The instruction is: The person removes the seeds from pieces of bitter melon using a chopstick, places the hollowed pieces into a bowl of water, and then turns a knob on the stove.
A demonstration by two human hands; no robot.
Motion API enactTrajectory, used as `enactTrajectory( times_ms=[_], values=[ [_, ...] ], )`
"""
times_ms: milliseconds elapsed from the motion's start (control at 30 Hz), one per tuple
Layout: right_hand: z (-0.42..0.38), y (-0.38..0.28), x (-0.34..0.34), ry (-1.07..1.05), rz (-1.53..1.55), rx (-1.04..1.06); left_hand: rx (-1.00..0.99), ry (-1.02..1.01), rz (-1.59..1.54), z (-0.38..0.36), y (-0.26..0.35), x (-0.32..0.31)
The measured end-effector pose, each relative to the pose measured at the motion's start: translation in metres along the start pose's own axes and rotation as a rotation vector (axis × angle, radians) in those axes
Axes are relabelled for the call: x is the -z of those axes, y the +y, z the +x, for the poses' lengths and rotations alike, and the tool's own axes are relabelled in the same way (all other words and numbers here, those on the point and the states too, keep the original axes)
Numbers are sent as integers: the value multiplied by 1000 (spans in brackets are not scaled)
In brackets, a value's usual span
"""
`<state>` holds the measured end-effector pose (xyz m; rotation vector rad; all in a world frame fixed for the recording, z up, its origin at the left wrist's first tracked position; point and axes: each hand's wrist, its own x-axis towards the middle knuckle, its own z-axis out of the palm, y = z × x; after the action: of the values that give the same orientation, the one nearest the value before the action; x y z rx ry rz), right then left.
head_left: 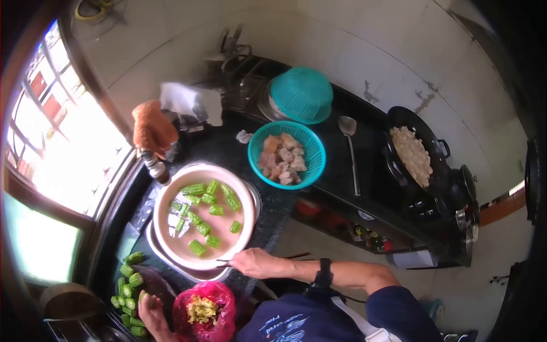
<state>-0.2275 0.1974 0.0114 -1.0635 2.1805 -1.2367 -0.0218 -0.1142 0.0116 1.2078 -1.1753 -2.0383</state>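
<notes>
My right hand (254, 263) is closed round a thin dark utensil at the front rim of a pale basin (248, 228). Cut green gourd pieces (203, 228) lie in the basin's water. At the lower left, my left hand (151, 315) has its fingers curled beside more cut gourd pieces (130, 289); what it holds is too small to make out. A pink plastic bag (227, 296) with yellowish scraps (202, 309) in it sits just right of my left hand.
A turquoise basket (319, 157) holds pale chunks behind the basin, near an upturned turquoise basket (302, 94). A spatula (352, 157) lies left of a black wok (437, 139) with food. Beside the window are an orange cloth (152, 126) and a faucet (154, 165).
</notes>
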Motion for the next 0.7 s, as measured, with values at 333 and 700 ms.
enactTrajectory(
  times_ms=[333, 700],
  values=[
    [16, -76, -58, -130, -22, 216, 403, -525, -595, -65, -27, -33],
    [-14, -95, -52, -108, -213, 299, 518, -215, -842, -76, -52, -43]
  ],
)
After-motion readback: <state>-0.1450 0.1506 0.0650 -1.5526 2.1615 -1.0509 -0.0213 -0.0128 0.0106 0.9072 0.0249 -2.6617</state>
